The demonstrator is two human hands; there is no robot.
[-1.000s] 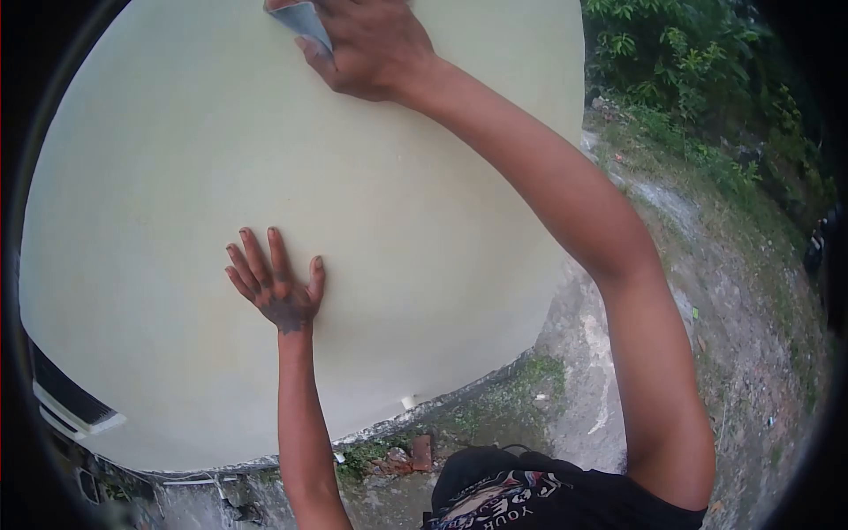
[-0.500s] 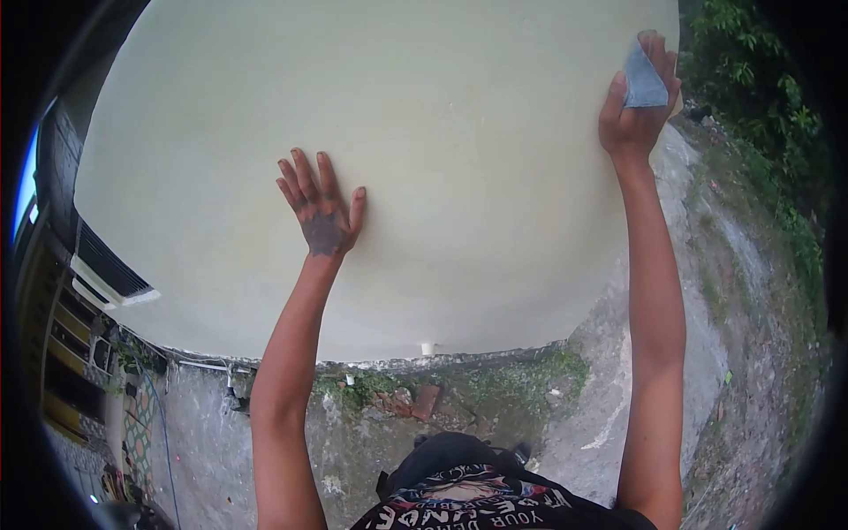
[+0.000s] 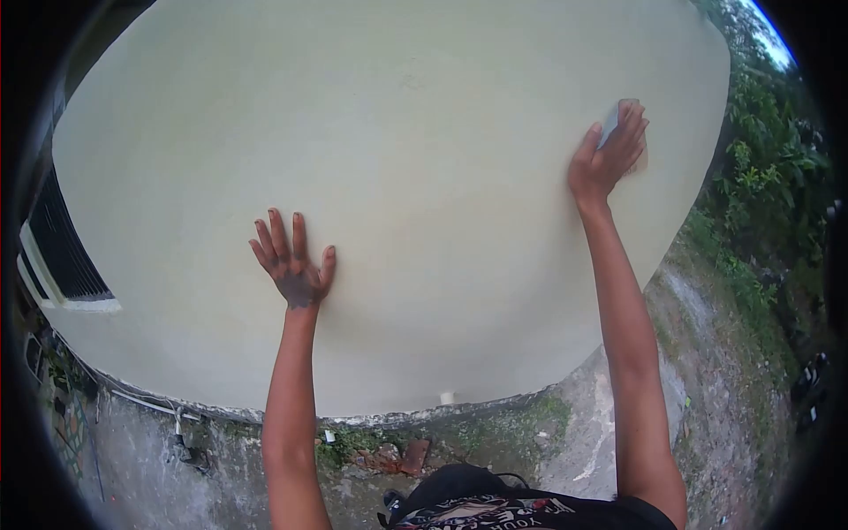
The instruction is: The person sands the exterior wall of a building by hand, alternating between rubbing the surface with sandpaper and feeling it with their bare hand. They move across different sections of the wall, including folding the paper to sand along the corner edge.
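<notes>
Wall (image 3: 424, 177), cream, fills my view; my left hand (image 3: 291, 265) lies open and flat on it. High at its right edge, my right hand (image 3: 605, 155) presses grey sandpaper (image 3: 611, 119) under closed fingers.

Both hands on the wall

Left hand (image 3: 293, 265) lies flat mid-wall (image 3: 424, 177); right hand (image 3: 606, 157) presses a sanding pad (image 3: 611, 119) far right; vent (image 3: 62, 256) left.

Pale cream wall (image 3: 415, 177), plain; grey-blue sanding pad (image 3: 611, 124); dark mark on left hand (image 3: 293, 265); black printed shirt (image 3: 495, 511); green foliage (image 3: 768, 177).
</notes>
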